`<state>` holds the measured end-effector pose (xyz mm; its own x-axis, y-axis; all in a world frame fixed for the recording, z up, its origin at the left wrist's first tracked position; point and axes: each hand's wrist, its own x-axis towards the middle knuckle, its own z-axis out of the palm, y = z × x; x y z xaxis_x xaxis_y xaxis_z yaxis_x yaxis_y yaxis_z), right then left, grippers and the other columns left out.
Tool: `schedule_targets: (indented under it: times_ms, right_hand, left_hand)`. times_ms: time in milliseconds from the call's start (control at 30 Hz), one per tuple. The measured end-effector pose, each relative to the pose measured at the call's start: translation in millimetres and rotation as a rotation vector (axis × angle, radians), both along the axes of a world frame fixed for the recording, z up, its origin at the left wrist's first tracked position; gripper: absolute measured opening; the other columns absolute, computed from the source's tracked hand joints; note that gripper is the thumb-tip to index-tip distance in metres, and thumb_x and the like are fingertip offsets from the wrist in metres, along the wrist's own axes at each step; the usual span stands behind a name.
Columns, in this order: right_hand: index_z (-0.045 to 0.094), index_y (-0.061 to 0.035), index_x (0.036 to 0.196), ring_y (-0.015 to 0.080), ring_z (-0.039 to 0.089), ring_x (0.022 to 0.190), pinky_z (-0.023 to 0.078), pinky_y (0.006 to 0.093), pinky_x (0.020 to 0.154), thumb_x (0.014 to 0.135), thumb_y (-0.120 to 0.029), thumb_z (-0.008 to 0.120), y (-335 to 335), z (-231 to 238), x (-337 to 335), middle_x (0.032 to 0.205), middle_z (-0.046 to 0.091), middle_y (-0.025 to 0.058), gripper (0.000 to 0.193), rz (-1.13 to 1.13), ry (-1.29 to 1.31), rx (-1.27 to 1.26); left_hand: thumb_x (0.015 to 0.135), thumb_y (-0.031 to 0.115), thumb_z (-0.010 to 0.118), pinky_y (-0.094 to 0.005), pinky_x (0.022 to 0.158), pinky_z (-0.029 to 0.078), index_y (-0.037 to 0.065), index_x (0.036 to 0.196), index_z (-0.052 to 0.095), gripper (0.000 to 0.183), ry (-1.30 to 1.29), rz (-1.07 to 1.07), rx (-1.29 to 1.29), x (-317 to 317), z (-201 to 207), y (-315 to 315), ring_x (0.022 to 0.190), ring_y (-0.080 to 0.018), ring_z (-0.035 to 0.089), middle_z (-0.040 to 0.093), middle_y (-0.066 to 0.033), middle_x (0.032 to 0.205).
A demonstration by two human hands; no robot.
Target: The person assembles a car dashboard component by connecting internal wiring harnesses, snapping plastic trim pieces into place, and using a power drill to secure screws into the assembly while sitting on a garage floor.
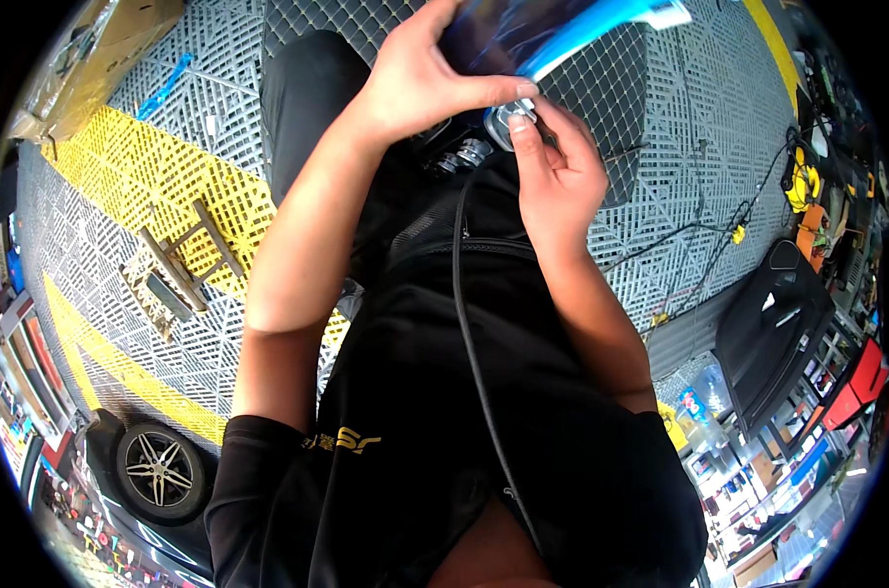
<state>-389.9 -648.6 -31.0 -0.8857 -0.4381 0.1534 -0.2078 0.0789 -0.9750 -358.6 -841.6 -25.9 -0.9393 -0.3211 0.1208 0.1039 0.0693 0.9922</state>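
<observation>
I look down over my black shirt (523, 392) to a grey and yellow grid floor (170, 176). Above the shirt, my left hand (420, 78) wraps its fingers around a blue plastic pouch (552, 34), thumb pressed flat across its lower edge. Just below the pouch, my right hand (552, 171) pinches a small silvery part (515, 120) between thumb and forefinger. If that narrow pinch loosens, I judge the part could drop through the floor's gaps. A black cable (474, 363) below the pouch could snag; open floor lies either side.
</observation>
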Motion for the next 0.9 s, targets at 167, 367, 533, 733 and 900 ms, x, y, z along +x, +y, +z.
schedule_targets:
  times_ms: [167, 367, 533, 733, 900]
  right_hand:
    - [0.072, 0.0072, 0.110, 0.0153, 0.072, 0.096, 0.062, 0.0249, 0.083, 0.090, 0.008, 0.075, -9.6, 2.1, -6.9, 0.114, 0.066, 0.0107, 0.020, 0.170, -0.184, -0.217]
    - [0.073, 0.0047, 0.107, 0.0149, 0.071, 0.099, 0.061, 0.0264, 0.088, 0.092, 0.003, 0.075, -37.3, -5.3, -13.5, 0.114, 0.068, 0.0096, 0.016, 0.188, -0.186, -0.308]
    - [0.075, 0.0038, 0.104, 0.0131, 0.071, 0.097, 0.060, 0.0263, 0.088, 0.092, 0.000, 0.076, -47.5, -21.7, -26.2, 0.112, 0.069, 0.0080, 0.013, 0.245, -0.284, -0.313]
    - [0.076, 0.0013, 0.102, 0.0118, 0.071, 0.094, 0.059, 0.0245, 0.084, 0.090, -0.002, 0.079, -51.4, -27.4, -37.8, 0.105, 0.070, 0.0061, 0.012, 0.297, -0.316, -0.353]
    - [0.076, 0.0009, 0.101, 0.0128, 0.072, 0.094, 0.061, 0.0256, 0.085, 0.089, -0.001, 0.078, -49.9, -22.0, -44.7, 0.103, 0.070, 0.0056, 0.012, 0.282, -0.185, -0.204]
  left_hand:
    - [0.071, 0.013, 0.095, -0.0254, 0.071, 0.053, 0.004, 0.100, 0.057, 0.049, 0.074, 0.373, -0.068, 31.2, -4.1, 6.8, 0.077, -0.0082, 0.061, 0.066, -0.0023, 0.086]
    - [0.072, 0.013, 0.095, -0.0242, 0.070, 0.053, 0.005, 0.100, 0.056, 0.049, 0.155, 0.553, 0.036, 34.6, 1.7, 8.2, 0.074, -0.0081, 0.062, 0.068, -0.0016, 0.085]
    - [0.074, 0.011, 0.094, -0.0264, 0.077, 0.055, 0.002, 0.106, 0.055, 0.051, 0.147, 0.634, 0.057, 30.2, -5.4, 10.4, 0.082, -0.0108, 0.065, 0.069, -0.0056, 0.095]
    - [0.075, 0.009, 0.093, -0.0283, 0.082, 0.056, 0.000, 0.115, 0.052, 0.058, 0.097, 0.665, 0.023, 26.8, -9.3, 10.2, 0.088, -0.0130, 0.066, 0.069, -0.0074, 0.101]
    - [0.075, 0.009, 0.093, -0.0285, 0.084, 0.056, 0.000, 0.117, 0.051, 0.060, 0.108, 0.671, -0.019, 22.1, -14.3, 8.8, 0.090, -0.0128, 0.065, 0.068, -0.0076, 0.104]
